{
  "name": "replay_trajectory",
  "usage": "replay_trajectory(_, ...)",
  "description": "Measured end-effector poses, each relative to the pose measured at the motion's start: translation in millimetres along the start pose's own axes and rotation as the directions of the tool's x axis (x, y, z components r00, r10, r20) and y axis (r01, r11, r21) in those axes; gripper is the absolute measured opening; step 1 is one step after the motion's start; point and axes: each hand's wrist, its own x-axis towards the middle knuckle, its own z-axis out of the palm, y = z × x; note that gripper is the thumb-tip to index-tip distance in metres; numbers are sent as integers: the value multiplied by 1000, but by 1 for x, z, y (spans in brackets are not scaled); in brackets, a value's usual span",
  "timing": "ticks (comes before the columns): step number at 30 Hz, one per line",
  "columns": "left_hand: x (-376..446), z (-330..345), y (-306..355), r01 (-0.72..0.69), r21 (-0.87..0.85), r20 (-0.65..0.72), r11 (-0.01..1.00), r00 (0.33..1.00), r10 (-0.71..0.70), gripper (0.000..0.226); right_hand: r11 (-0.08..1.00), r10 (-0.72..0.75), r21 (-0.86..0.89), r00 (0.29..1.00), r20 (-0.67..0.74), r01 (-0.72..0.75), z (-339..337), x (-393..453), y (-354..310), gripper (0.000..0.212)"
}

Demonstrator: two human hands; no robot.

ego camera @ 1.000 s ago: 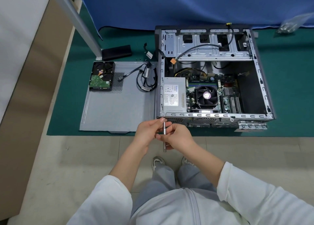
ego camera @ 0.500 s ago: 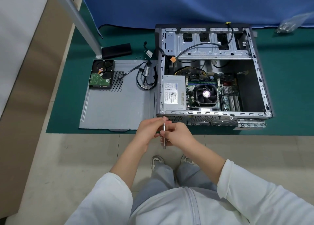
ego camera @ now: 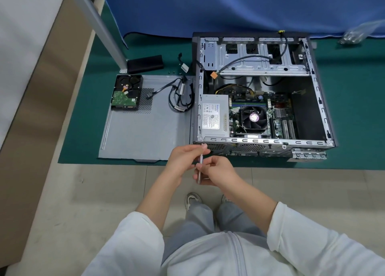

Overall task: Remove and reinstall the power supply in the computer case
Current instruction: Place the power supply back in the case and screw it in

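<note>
- PSU (ego camera: 213,117) sits in near-left corner of case (ego camera: 318,100), label up, against the rear wall. Looks seated, so judging by that: screw work on the rear panel, either loosening or refastening; can't tell which.
- Case lies on its side, open face up, rear panel toward the person, prob. so PSU screws are reachable from the near edge.
- Both hands meet just near of that rear corner. Left hand (ego camera: 183,161) has fingers curled around top of a thin screwdriver (ego camera: 200,168), fingertips close to the case's corner. Right hand (ego camera: 216,172) wraps the lower shaft, fingers curled tight.
- Driver is held roughly upright, tip end up by the corner. Prob. being lined up w/ a screw.
- Side panel (ego camera: 145,136) lies flat on mat (ego camera: 79,142), left of case, w/ hard drive (ego camera: 126,92) and loose cables (ego camera: 180,96) parked on it, out of the way.
- Hard to make out: driver tip and any screw are hidden behind left fingers; rear-panel screws not visible at this angle. PSU cables partly hidden; can't say if plugged in.
</note>
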Motion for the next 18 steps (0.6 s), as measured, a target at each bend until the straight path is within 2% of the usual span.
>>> replay_trajectory(3,2,-3,2,21,28,27,999,999,-22,7,1000,19,-5,999,28,-19,1,2,-1,21)
replay_trajectory(8,0,1,2,-30,-12,-55,999,998,29,3,1000,30,-11,995,94,-29,-2,0,-2,16)
replay_trajectory(12,-1,3,-2,-74,-19,-108,997,992,71,8,998,29,53,999,30,-31,-3,-1,-2,19)
replay_trajectory(15,-1,0,0,-69,3,-70,998,995,69,7,997,30,66,999,10,-31,-2,0,-3,15)
replay_trajectory(18,-1,-3,2,-5,48,17,999,1000,4,7,997,52,56,998,28,-53,1,1,-4,15)
